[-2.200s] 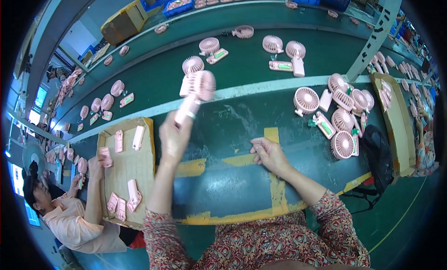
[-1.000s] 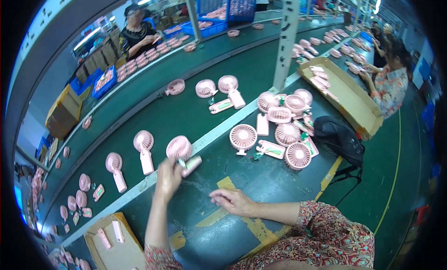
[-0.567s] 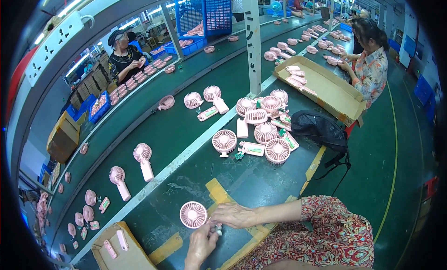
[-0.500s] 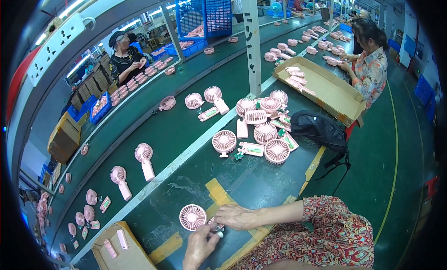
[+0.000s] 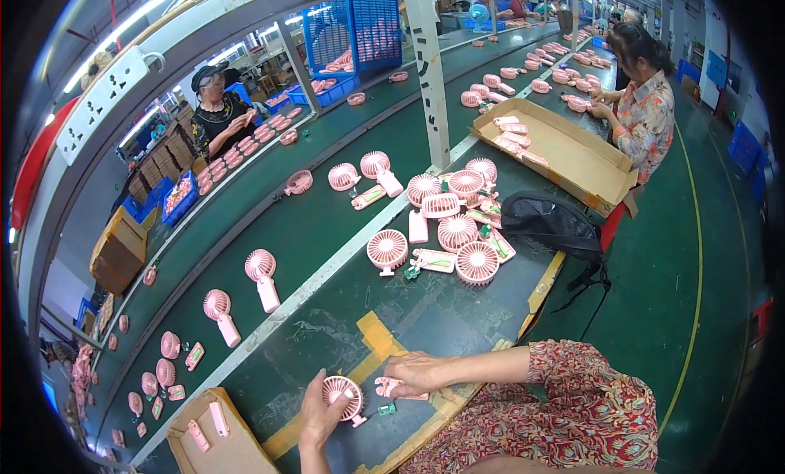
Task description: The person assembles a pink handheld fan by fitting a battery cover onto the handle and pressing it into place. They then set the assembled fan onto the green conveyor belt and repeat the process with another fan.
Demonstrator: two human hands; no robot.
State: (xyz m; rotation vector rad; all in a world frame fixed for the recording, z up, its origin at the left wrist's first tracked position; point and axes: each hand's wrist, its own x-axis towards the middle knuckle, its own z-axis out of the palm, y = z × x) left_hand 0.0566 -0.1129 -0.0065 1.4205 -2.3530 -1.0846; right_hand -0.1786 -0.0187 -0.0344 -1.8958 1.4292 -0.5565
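My left hand (image 5: 319, 413) is closed on the side of a round pink fan head (image 5: 343, 395), its thumb over the slatted grille. A small green circuit board (image 5: 387, 409) lies on the bench just right of the fan head, beside its short neck. To the right, my right hand (image 5: 419, 371) grips a pink handle shell (image 5: 408, 391) from above, low over the bench; its fingers partly cover the shell. Farther up the bench is a heap of pink fan heads (image 5: 477, 263), handle shells (image 5: 433, 260) and small green boards.
A cardboard tray (image 5: 190, 417) with two pink shells stands at lower left. A black mesh bag (image 5: 548, 224) lies right of the heap, before a larger cardboard tray (image 5: 605, 179). Beyond the metal rail, a green conveyor (image 5: 327, 229) carries fans. A co-worker (image 5: 642, 106) sits at far right.
My hands have moved apart. The left has taken hold of the fan head; the right now grips the handle shell. The green board now shows on the bench. Fans on the conveyor have shifted right.
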